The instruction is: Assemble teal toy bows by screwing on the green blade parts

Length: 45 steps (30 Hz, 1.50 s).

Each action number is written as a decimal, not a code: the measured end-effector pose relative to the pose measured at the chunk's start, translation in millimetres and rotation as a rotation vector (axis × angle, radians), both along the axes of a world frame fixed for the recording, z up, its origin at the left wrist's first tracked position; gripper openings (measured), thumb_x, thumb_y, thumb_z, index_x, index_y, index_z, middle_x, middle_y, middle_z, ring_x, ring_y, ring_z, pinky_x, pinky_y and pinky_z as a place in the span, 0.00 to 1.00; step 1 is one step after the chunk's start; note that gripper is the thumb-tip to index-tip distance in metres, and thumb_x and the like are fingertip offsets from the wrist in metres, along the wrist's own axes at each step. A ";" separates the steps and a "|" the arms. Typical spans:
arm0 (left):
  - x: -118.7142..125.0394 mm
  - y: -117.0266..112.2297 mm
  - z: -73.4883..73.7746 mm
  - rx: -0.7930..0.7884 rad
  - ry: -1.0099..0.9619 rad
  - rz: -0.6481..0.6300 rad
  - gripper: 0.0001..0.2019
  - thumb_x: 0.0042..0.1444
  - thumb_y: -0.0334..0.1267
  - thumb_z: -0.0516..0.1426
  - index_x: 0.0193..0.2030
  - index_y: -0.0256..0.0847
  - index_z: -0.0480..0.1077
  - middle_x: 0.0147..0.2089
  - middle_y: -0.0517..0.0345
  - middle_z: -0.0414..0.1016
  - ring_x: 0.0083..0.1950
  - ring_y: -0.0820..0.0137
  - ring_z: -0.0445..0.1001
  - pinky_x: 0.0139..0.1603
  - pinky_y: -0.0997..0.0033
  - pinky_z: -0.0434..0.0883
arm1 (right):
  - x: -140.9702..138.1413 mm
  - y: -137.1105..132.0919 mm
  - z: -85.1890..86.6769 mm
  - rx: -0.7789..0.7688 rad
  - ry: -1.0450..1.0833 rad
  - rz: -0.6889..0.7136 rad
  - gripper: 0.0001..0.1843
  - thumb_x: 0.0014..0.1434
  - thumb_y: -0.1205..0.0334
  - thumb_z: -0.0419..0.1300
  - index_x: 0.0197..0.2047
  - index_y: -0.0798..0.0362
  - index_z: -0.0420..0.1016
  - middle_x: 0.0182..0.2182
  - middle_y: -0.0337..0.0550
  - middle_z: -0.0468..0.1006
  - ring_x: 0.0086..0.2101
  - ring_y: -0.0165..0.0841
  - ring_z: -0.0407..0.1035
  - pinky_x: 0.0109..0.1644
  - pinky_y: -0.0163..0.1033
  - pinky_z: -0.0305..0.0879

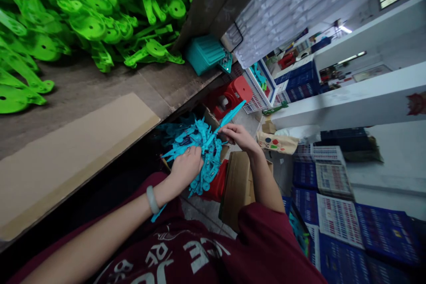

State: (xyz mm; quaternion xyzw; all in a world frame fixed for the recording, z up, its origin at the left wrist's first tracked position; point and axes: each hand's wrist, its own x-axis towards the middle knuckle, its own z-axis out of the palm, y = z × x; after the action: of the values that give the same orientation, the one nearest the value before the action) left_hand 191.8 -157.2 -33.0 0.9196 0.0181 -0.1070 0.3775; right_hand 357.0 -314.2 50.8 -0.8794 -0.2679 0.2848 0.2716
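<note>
A long turquoise plastic part (232,114) with a flat, pointed blade is held between my two hands. My left hand (187,166), with a pale bangle at its wrist, is closed around the lower stretch of it; a turquoise tip (158,214) shows below that wrist. My right hand (237,136) pinches the part near the base of the blade. Beneath both hands lies a heap of turquoise plastic parts (208,177) in a cardboard box, mostly covered by its contents. My left fingertips are partly hidden.
Bright green plastic parts (89,26) are piled on the table (140,82), with a cardboard sheet (80,155) along its edge. Turquoise baskets (204,55) stand at the table's corner. A red stool (238,91), a cardboard box (238,182) and stacked blue crates (339,253) are nearby.
</note>
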 end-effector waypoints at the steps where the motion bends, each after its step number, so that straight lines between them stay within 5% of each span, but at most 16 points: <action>1: 0.1 0.6 -0.1 0.009 -0.007 -0.003 0.09 0.67 0.34 0.48 0.49 0.38 0.67 0.49 0.42 0.75 0.53 0.56 0.76 0.46 0.64 0.71 | -1.5 0.6 0.7 -0.016 0.006 0.015 0.17 0.67 0.53 0.52 0.44 0.54 0.77 0.18 0.32 0.68 0.17 0.27 0.60 0.23 0.32 0.57; 4: -0.2 1.2 -0.6 0.028 -0.020 -0.010 0.10 0.67 0.34 0.48 0.49 0.39 0.67 0.48 0.43 0.75 0.53 0.56 0.76 0.46 0.66 0.71 | -9.2 3.7 -1.3 -0.061 -0.042 0.068 0.14 0.66 0.56 0.55 0.49 0.53 0.75 0.17 0.30 0.68 0.17 0.27 0.60 0.23 0.32 0.57; 10: -0.9 2.5 0.3 0.039 -0.010 0.005 0.10 0.67 0.37 0.49 0.50 0.38 0.68 0.46 0.44 0.76 0.48 0.55 0.78 0.42 0.64 0.71 | -25.5 15.9 -12.9 -0.111 -0.302 0.167 0.08 0.65 0.62 0.55 0.39 0.51 0.77 0.38 0.45 0.77 0.38 0.35 0.70 0.42 0.37 0.62; 16: -0.6 6.2 -0.6 0.060 -0.027 0.002 0.10 0.68 0.36 0.49 0.49 0.38 0.68 0.46 0.44 0.75 0.49 0.56 0.77 0.42 0.65 0.71 | -28.7 23.8 -11.0 -0.110 -0.409 0.202 0.07 0.64 0.64 0.53 0.34 0.51 0.70 0.39 0.50 0.74 0.42 0.40 0.66 0.48 0.42 0.62; 22: -3.8 4.6 -3.9 0.110 -0.073 -0.045 0.15 0.66 0.26 0.44 0.48 0.36 0.70 0.46 0.41 0.72 0.48 0.55 0.74 0.39 0.64 0.69 | -25.7 25.3 -10.6 -0.106 -0.294 0.158 0.05 0.59 0.70 0.53 0.33 0.51 0.67 0.24 0.35 0.68 0.27 0.31 0.63 0.35 0.35 0.58; 28: -6.9 3.1 5.0 0.090 -0.065 -0.037 0.18 0.64 0.22 0.42 0.49 0.34 0.70 0.47 0.38 0.72 0.50 0.53 0.74 0.40 0.62 0.69 | -31.1 36.4 -14.7 -0.091 -0.228 0.111 0.04 0.60 0.68 0.55 0.33 0.51 0.68 0.25 0.35 0.68 0.27 0.30 0.63 0.34 0.34 0.56; 32: -7.7 -0.5 8.0 0.009 -0.029 -0.003 0.18 0.63 0.22 0.43 0.48 0.35 0.71 0.47 0.37 0.74 0.51 0.52 0.75 0.41 0.62 0.70 | -43.7 45.5 -13.9 -0.100 -0.143 0.148 0.04 0.59 0.68 0.57 0.33 0.51 0.69 0.23 0.34 0.66 0.26 0.30 0.62 0.33 0.34 0.55; 37: -7.0 4.4 -5.4 -0.173 0.030 0.094 0.11 0.63 0.29 0.50 0.47 0.34 0.71 0.45 0.37 0.76 0.49 0.49 0.77 0.45 0.57 0.71 | -55.2 38.9 -0.1 -0.107 -0.001 0.174 0.04 0.57 0.68 0.60 0.31 0.51 0.70 0.24 0.34 0.69 0.27 0.28 0.64 0.34 0.34 0.57; 43: 1.1 29.4 -7.3 -0.556 0.046 0.093 0.10 0.64 0.39 0.52 0.44 0.38 0.72 0.38 0.53 0.80 0.40 0.62 0.79 0.41 0.67 0.73 | -66.4 12.4 8.8 -0.025 0.225 -0.056 0.12 0.69 0.54 0.45 0.46 0.50 0.64 0.28 0.33 0.74 0.16 0.26 0.66 0.19 0.32 0.59; 45: 2.8 33.2 -1.6 -0.659 0.029 0.076 0.12 0.65 0.40 0.51 0.46 0.38 0.72 0.39 0.56 0.80 0.40 0.64 0.79 0.40 0.69 0.73 | -71.5 9.7 4.7 0.014 0.243 -0.142 0.14 0.67 0.52 0.49 0.50 0.50 0.62 0.27 0.32 0.74 0.14 0.26 0.65 0.16 0.32 0.59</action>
State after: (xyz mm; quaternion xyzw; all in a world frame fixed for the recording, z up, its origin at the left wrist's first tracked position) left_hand 194.6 -123.9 -34.5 0.7452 0.0221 -0.1063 0.6580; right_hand 285.6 -304.5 55.4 -0.8533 -0.1720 0.3672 0.3278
